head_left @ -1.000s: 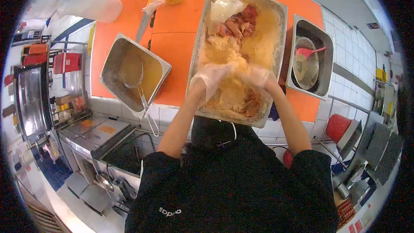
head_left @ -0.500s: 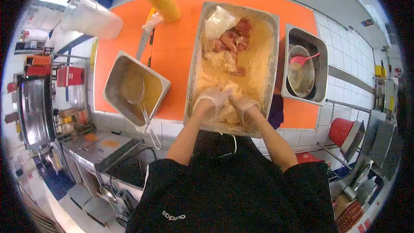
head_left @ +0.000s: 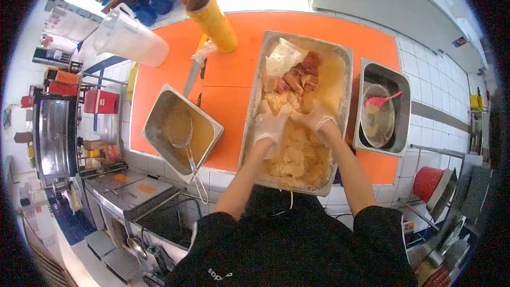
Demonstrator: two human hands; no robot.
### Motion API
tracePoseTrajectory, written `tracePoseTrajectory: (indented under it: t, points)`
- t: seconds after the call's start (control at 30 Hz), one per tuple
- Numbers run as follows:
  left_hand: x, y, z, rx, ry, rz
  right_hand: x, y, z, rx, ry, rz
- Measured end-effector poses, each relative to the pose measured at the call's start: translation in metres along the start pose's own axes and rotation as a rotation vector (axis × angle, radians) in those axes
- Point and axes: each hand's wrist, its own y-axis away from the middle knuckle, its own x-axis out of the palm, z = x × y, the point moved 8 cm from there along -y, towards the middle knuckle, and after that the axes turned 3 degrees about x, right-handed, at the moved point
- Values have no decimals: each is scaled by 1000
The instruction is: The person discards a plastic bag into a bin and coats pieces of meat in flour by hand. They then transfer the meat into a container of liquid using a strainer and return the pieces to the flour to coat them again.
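A large metal tray (head_left: 346, 74) holds pale flour or breading. Raw red meat (head_left: 303, 77) is heaped in its far part, with a clear plastic bag (head_left: 286, 57) beside it. Flour-coated pieces (head_left: 289, 162) lie at the near end. Both hands wear clear plastic gloves. My left hand (head_left: 270, 127) is at the left of the tray, fingers stretched toward a floured piece (head_left: 282, 101) below the red meat. From the right, my right hand (head_left: 319, 119) reaches in with its fingers extended leftward. Flour and blur partly hide the fingertips; no firm grip shows.
On the orange tabletop (head_left: 226, 122), a metal pan (head_left: 212, 146) with a strainer (head_left: 182, 127) stands left. Behind it are a knife (head_left: 193, 77), yellow roll (head_left: 215, 24) and plastic pitcher (head_left: 135, 40). A metal pan (head_left: 406, 111) at right holds a bowl with a pink utensil (head_left: 380, 99).
Both hands have moved away from the floured pieces at the tray's near end toward the red meat. The view has shifted, so the table sits lower in it.
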Motion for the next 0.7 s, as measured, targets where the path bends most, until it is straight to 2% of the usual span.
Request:
tracePoseTrajectory:
  t: [0.07,0.1,0.13,0.17,0.2,0.27,0.33,0.4,0.43,0.5,0.53,0.6,0.63,0.7]
  points:
    - [-11,-2,-24,-176,105,19,40,-45,8,-107,93,18]
    - [6,-18,-15,-243,133,-149,55,-62,14,-144,123,24]
    - [13,-25,-6,-309,161,-310,50,-64,35,-365,-228,-140]
    - [-10,-2,-32,-434,460,-17,46,-61,35,-452,-411,-226]
    - [1,-4,-25,-436,460,-3,41,-55,35,-555,-578,-303]
    - [38,-20,-6,-310,428,-29,60,-56,30,-411,-401,4]
    - [88,-46,30,-240,489,-64,52,-38,19,-211,-192,33]
    - [82,-48,28,-167,551,-105,43,-25,23,-351,-316,29]
    - [63,-37,11,-105,325,78,23,-8,28,-351,-316,23]
    - [24,-9,-20,-40,100,250,-25,35,38,-204,-287,119]
    - [-6,4,-48,151,49,147,-37,39,41,-209,-286,113]
    - [-52,20,-91,342,-8,27,-64,44,58,-445,-515,148]
    - [-74,22,-92,180,248,-62,-81,32,50,-349,-158,9]
    - [-95,19,-92,30,503,-162,-111,5,50,-294,-126,-81]
